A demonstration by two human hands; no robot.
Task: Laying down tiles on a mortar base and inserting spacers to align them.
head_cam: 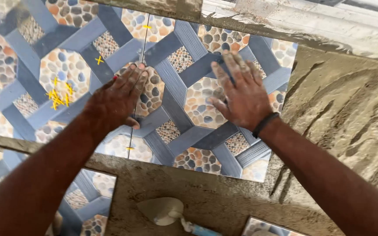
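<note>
From the head camera I look straight down at a floor being tiled; my left hand [118, 97] lies flat, fingers close together and gripping nothing, across the seam between two patterned tiles; my right hand [242, 95], a dark band at its wrist, presses palm-down with fingers spread on the right-hand tile [206, 144], holding nothing. That tile, blue bands crossing pebble-print hexagons, sits on the wet grey mortar bed [337, 118], its left edge just beside the neighbouring laid tile [36, 39]; small yellow cross spacers [146, 26] sit in the joint at top and bottom, and a loose heap of yellow spacers [60, 97] rests on the neighbour.

As I judge it, the left tiles are already down and this one is placed but under adjustment; the combed mortar to the right is bare, so more tiles remain to be laid there.

Near the bottom edge a pointed trowel [165, 212] lies on the mortar; another tile [90, 199] lies at lower left, and a tile corner [263, 227] shows at the bottom.
</note>
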